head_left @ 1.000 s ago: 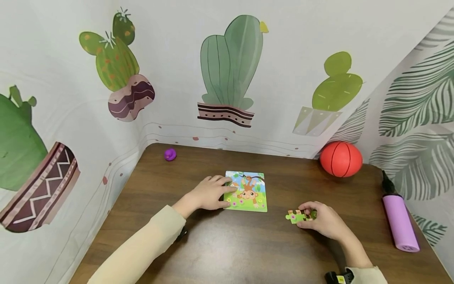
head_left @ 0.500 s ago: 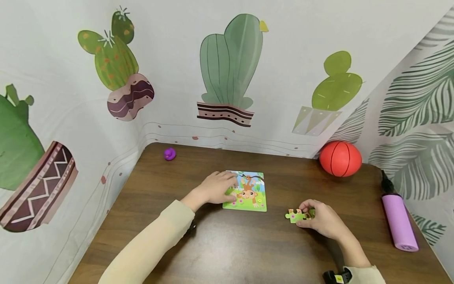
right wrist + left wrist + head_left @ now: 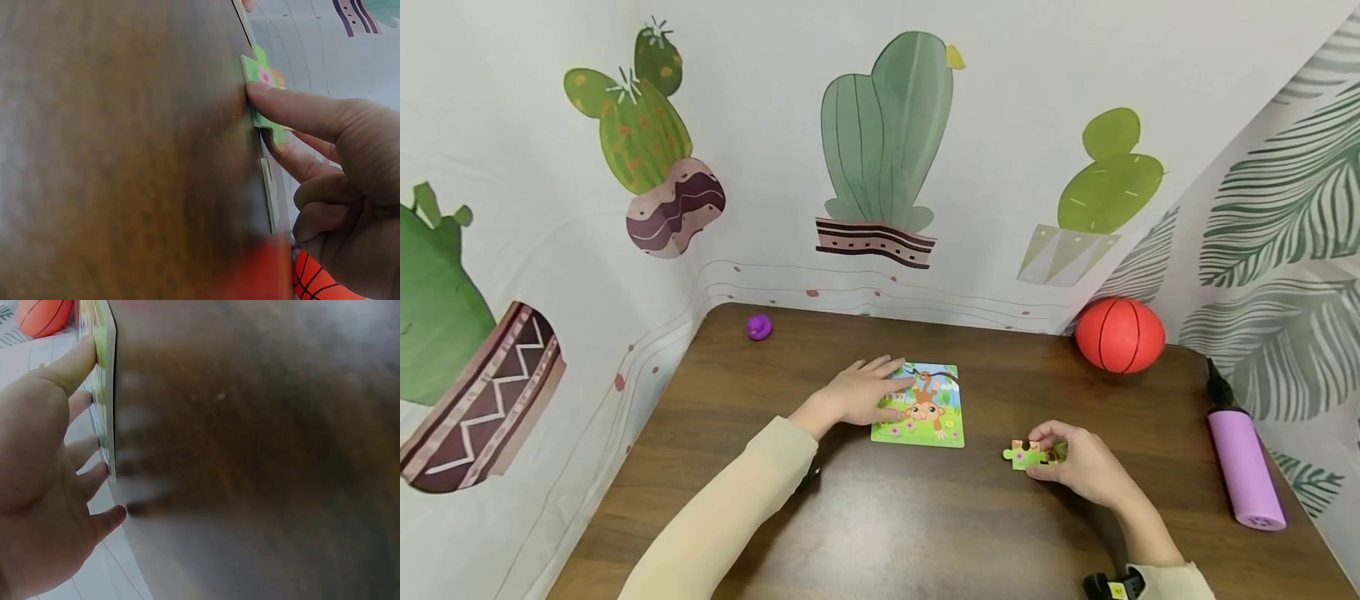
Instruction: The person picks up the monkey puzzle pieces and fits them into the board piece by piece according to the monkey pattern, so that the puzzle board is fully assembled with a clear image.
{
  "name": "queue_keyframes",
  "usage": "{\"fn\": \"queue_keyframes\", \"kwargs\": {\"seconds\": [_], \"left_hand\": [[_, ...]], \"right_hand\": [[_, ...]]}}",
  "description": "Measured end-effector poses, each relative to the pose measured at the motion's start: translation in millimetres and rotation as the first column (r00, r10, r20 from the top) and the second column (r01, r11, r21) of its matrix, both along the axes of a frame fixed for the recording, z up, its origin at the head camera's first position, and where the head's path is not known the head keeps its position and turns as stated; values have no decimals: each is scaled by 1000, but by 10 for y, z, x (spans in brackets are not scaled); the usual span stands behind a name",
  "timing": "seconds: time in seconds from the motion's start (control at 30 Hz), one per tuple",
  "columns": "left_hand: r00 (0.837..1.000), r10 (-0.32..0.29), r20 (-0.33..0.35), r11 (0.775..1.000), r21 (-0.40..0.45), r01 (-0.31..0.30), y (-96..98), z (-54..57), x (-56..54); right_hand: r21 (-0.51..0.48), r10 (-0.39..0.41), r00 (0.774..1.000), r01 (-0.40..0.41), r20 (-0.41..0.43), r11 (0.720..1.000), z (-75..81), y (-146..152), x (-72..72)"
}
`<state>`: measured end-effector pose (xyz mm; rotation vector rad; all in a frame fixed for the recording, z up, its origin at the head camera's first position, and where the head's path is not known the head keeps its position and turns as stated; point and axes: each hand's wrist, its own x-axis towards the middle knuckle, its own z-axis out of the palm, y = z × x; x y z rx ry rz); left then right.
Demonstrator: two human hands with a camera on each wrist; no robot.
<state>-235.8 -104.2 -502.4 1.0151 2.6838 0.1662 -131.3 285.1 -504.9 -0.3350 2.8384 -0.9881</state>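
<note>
A square monkey puzzle (image 3: 936, 417) lies flat on the table, with blue sky and green grass printed on it. My left hand (image 3: 859, 395) rests over its left part, fingers spread and straight. In the left wrist view, thumb and fingertips of the left hand (image 3: 37, 444) meet the puzzle's face, while the little finger reaches past its edge. To the right, my right hand (image 3: 1084, 462) pinches a green jigsaw piece (image 3: 1019, 457) with a pink flower, thumb on the near edge and forefinger on the far one. Another piece's edge (image 3: 268, 194) shows beyond the thumb in the right wrist view.
A purple rubber duck (image 3: 758, 327) sits at the back left of the brown wooden table (image 3: 865, 533). At the back right are a red ball (image 3: 1121, 335) with black lines and a lilac hand pump (image 3: 1247, 471). Cactus-print cloth (image 3: 760, 208) hangs behind the table.
My left hand has slid to the right over the puzzle, its fingers bunching and then spreading again. The right hand stays at the jigsaw piece, which has shifted very slightly.
</note>
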Motion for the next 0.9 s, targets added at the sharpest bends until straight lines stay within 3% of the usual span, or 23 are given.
{"fn": "queue_keyframes", "kwargs": {"seconds": [0.2, 0.43, 0.67, 0.9], "left_hand": [[999, 31, 38, 1000, 0, -31, -4, 18, -23], [999, 36, 39, 999, -3, -36, -2, 5, -31], [998, 50, 48, 999, 7, -50, 5, -6, -38], [995, 70, 76, 997, 21, -72, 0, -1, -35]], "right_hand": [[-8, 9, 998, -9, -61, 1000, -32, 16, 12], [-38, 27, 998, -29, -57, 999, -26, 18, 18], [-168, -33, 999, 25, -43, 986, -90, 22, -8], [-160, -58, 995, 44, -81, 986, -97, 7, -36]]}}
